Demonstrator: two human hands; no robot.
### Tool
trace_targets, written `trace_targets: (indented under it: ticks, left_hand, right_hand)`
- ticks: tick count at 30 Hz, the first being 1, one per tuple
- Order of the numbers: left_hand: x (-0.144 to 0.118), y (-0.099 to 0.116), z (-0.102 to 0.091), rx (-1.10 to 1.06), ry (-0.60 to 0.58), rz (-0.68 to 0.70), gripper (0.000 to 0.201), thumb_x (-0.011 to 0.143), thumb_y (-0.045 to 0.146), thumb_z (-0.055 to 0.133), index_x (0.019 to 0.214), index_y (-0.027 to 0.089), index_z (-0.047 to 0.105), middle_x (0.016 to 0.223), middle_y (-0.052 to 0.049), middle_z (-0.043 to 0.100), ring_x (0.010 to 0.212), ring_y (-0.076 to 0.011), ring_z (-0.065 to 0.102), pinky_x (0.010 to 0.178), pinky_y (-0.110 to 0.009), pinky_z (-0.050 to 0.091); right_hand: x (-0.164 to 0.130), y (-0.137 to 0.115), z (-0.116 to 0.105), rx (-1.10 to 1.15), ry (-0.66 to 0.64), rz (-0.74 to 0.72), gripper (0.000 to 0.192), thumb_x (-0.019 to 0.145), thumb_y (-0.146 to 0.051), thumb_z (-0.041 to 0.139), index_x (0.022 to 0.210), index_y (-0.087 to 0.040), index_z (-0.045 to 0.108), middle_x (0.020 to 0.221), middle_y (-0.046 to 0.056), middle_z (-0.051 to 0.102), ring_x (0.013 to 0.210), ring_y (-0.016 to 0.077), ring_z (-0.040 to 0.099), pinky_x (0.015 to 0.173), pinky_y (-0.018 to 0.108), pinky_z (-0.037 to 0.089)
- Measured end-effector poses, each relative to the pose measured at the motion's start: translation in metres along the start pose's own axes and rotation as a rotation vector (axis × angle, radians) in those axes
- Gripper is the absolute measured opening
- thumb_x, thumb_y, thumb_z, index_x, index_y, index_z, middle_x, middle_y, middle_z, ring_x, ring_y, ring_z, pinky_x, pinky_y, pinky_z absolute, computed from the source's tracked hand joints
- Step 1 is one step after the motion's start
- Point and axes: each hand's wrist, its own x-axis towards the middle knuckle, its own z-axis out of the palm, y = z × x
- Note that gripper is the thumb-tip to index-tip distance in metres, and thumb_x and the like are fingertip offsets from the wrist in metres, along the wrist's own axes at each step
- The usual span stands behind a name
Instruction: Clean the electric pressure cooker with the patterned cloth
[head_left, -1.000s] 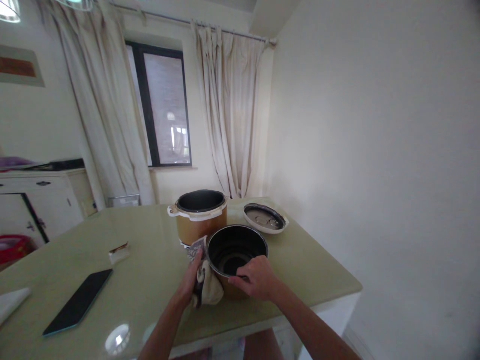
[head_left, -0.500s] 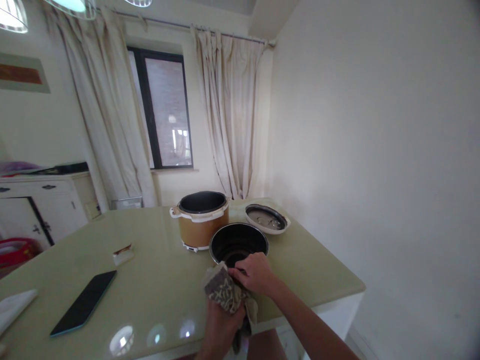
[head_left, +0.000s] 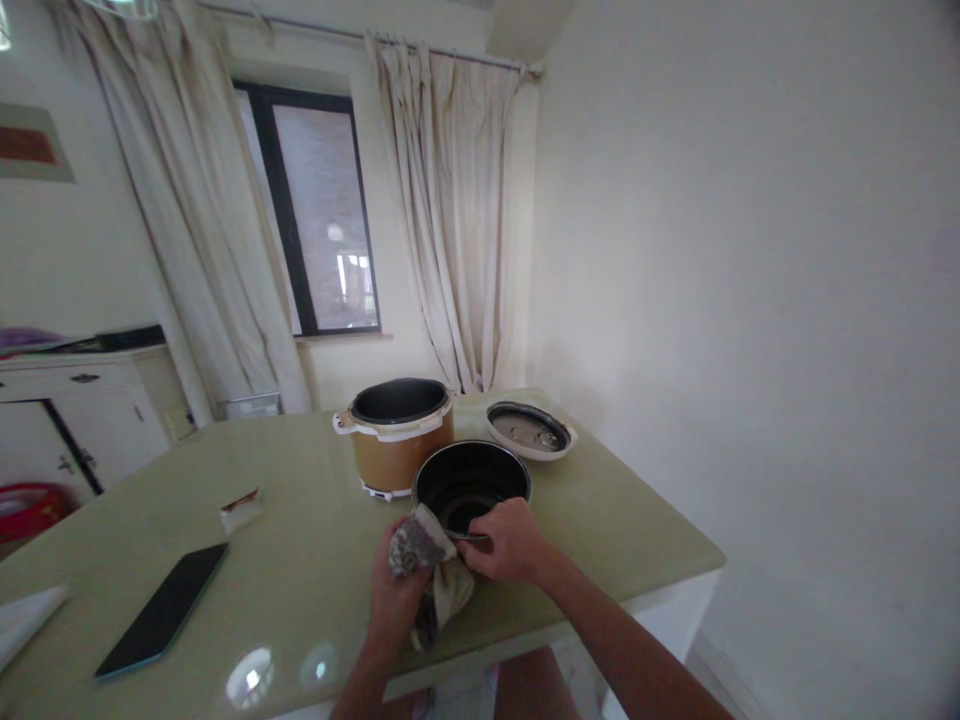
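A dark inner cooking pot with a shiny rim sits near the front of the table. My right hand grips its near rim, fingers curled over the edge. My left hand is closed around a patterned grey and cream cloth, held against or just beside the pot's near left side; I cannot tell whether they touch. Part of the cloth hangs down below my fingers. Just behind the pot stands the gold and white cooker body, its top uncovered. The cooker lid lies upside down to the right.
On the left of the pale green table lie a dark phone, a small white packet and a white object at the edge. A bare wall rises on the right; a white cabinet stands far left.
My left hand has moved left and up with the cloth, away from my right hand. My right hand stays at the pot's near rim. The view has shifted slightly.
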Motion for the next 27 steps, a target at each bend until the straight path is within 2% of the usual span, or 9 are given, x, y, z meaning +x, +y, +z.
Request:
trace_targets:
  ticks: [4, 8, 10, 14, 18, 21, 23, 27]
  left_hand:
    - [0.045, -0.010, -0.017, -0.015, -0.015, -0.160, 0.041, 0.065, 0.047, 0.074, 0.094, 0.019, 0.073, 0.096, -0.010, 0.081, 0.093, -0.0320, 0.076, 0.087, -0.043, 0.062]
    - [0.080, -0.016, -0.021, -0.052, -0.047, -0.258, 0.044, 0.061, 0.051, 0.074, 0.090, 0.018, 0.073, 0.095, -0.012, 0.081, 0.094, -0.0334, 0.076, 0.083, -0.044, 0.063]
    - [0.093, -0.020, -0.017, -0.032, -0.059, -0.222, 0.043, 0.062, 0.051, 0.072, 0.089, 0.018, 0.073, 0.091, -0.013, 0.081, 0.091, -0.0331, 0.077, 0.081, -0.044, 0.063]
    - [0.112, -0.028, -0.001, 0.122, -0.072, -0.003, 0.032, 0.064, 0.038, 0.069, 0.090, 0.020, 0.074, 0.096, -0.011, 0.081, 0.098, -0.0316, 0.076, 0.096, -0.047, 0.060]
    - [0.118, -0.026, 0.016, 0.224, -0.109, 0.139, 0.031, 0.071, 0.027, 0.064, 0.098, 0.019, 0.076, 0.112, -0.012, 0.080, 0.108, -0.0292, 0.073, 0.103, -0.045, 0.055]
    - [0.114, -0.023, 0.019, 0.272, -0.109, 0.131, 0.036, 0.073, 0.025, 0.063, 0.105, 0.018, 0.077, 0.118, -0.013, 0.079, 0.111, -0.0293, 0.073, 0.103, -0.044, 0.054]
    - [0.109, -0.022, 0.015, 0.286, -0.125, 0.079, 0.034, 0.073, 0.027, 0.066, 0.103, 0.018, 0.078, 0.114, -0.013, 0.080, 0.106, -0.0300, 0.074, 0.100, -0.043, 0.055]
    - [0.089, -0.023, -0.002, 0.201, -0.137, 0.002, 0.026, 0.072, 0.038, 0.070, 0.086, 0.018, 0.077, 0.092, -0.010, 0.082, 0.096, -0.0324, 0.074, 0.092, -0.044, 0.058]
  right_hand:
    - [-0.005, 0.010, 0.000, -0.002, 0.057, -0.069, 0.038, 0.086, -0.058, 0.061, 0.076, -0.025, 0.078, 0.068, 0.004, 0.077, 0.065, 0.0192, 0.070, 0.058, 0.030, 0.027]
    - [-0.011, 0.022, 0.001, 0.040, 0.097, -0.146, 0.035, 0.083, -0.053, 0.064, 0.065, -0.024, 0.072, 0.058, 0.001, 0.071, 0.056, 0.0153, 0.064, 0.057, 0.030, 0.024]
    - [-0.016, 0.026, 0.003, 0.061, 0.109, -0.173, 0.032, 0.081, -0.048, 0.065, 0.062, -0.023, 0.069, 0.055, 0.001, 0.069, 0.053, 0.0142, 0.061, 0.056, 0.030, 0.023]
    - [-0.029, 0.035, 0.006, 0.074, 0.090, -0.200, 0.021, 0.075, -0.039, 0.065, 0.060, -0.023, 0.066, 0.054, 0.000, 0.068, 0.052, 0.0137, 0.060, 0.056, 0.030, 0.024]
    - [-0.040, 0.043, -0.003, 0.100, -0.007, -0.242, 0.017, 0.075, -0.036, 0.063, 0.064, -0.024, 0.069, 0.059, 0.000, 0.072, 0.061, 0.0149, 0.066, 0.060, 0.028, 0.032]
    - [-0.044, 0.046, -0.014, 0.111, -0.075, -0.243, 0.018, 0.080, -0.038, 0.062, 0.071, -0.026, 0.072, 0.065, 0.000, 0.075, 0.067, 0.0165, 0.070, 0.065, 0.028, 0.036]
    - [-0.045, 0.047, -0.019, 0.094, -0.103, -0.252, 0.019, 0.081, -0.040, 0.062, 0.074, -0.027, 0.073, 0.068, 0.000, 0.076, 0.070, 0.0176, 0.071, 0.066, 0.029, 0.037]
    - [-0.045, 0.045, -0.024, 0.032, -0.134, -0.289, 0.018, 0.081, -0.038, 0.062, 0.076, -0.026, 0.073, 0.072, 0.001, 0.078, 0.074, 0.0183, 0.073, 0.065, 0.029, 0.034]
